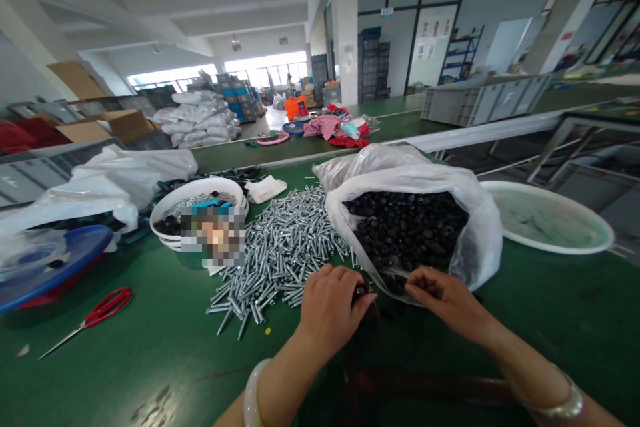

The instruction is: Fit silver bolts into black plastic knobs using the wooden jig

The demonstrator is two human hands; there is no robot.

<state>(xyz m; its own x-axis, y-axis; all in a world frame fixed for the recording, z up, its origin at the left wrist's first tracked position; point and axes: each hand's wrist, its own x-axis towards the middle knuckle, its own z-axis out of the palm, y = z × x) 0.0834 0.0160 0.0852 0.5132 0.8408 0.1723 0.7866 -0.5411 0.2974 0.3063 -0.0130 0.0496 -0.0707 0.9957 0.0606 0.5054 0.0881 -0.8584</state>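
Observation:
My left hand (333, 310) is curled closed around a small dark round piece (361, 289), which shows between thumb and forefinger. It is at the right edge of a heap of silver screws (287, 240). My right hand (450, 300) is at the near lip of a white plastic bag (480, 240), its fingers bent together toward the thumb. What those fingers hold, if anything, is hidden. Inside the bag lie many small black plastic parts (405, 227), too small to name exactly.
Red-handled scissors (107, 307) lie at left near a blue tray (83, 263). A white tub (163, 203) of small parts stands behind, partly blurred out. A round white lid (550, 220) is at right, and a grey crate (485, 100) farther back.

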